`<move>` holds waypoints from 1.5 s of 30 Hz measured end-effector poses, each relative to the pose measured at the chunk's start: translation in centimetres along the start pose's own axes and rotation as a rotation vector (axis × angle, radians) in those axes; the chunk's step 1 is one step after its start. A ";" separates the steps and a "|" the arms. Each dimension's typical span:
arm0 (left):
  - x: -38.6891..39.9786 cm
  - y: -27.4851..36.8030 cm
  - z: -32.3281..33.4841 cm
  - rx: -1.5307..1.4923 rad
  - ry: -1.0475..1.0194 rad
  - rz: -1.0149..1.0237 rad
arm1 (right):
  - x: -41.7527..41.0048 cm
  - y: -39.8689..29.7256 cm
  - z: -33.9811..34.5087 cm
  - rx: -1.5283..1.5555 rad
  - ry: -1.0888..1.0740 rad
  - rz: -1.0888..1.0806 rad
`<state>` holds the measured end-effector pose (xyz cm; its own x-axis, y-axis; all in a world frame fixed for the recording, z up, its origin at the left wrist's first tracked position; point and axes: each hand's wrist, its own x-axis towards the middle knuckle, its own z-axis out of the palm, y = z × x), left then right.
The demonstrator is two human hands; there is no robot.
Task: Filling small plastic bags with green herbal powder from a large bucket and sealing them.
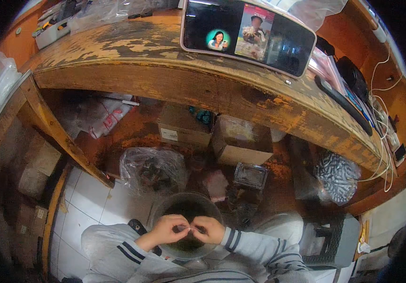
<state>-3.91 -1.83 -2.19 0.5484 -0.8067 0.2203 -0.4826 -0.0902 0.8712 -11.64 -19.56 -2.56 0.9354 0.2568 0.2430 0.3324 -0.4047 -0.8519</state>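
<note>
My left hand (169, 229) and my right hand (206, 230) meet at their fingertips above a round, translucent tub (206, 251). Thumbs and index fingers of both are pinched together on something very small, too small to name. Dark contents, not clear in kind, lie inside the tub. The tub stands between my knees. Just beyond it is a clear plastic bag (153, 169) with dark items in it.
Above my lap runs a worn wooden table edge (189, 79) with a smartphone (277, 46) propped on it. Cardboard boxes (242, 154), a clear plastic container (250, 175) and a striped bundle (337, 178) lie beneath. A grey bin (344, 244) stands at right; cables hang above it.
</note>
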 end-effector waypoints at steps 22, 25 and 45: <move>-0.7 -0.7 -3.4 0.171 -0.065 -0.056 | 0.4 -0.1 -0.5 -0.023 -0.025 -0.058; -0.6 -0.3 -2.3 0.136 -0.187 -0.005 | 0.4 -0.4 -0.2 -0.018 -0.091 -0.051; -1.2 -0.5 -5.0 0.187 -0.164 -0.019 | 0.2 -0.7 -1.0 0.054 -0.135 -0.007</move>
<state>-0.92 2.06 -0.70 0.4478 -0.8864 0.1172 -0.5996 -0.2005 0.7748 -11.52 -20.11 -1.45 0.9069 0.3772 0.1877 0.3288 -0.3552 -0.8750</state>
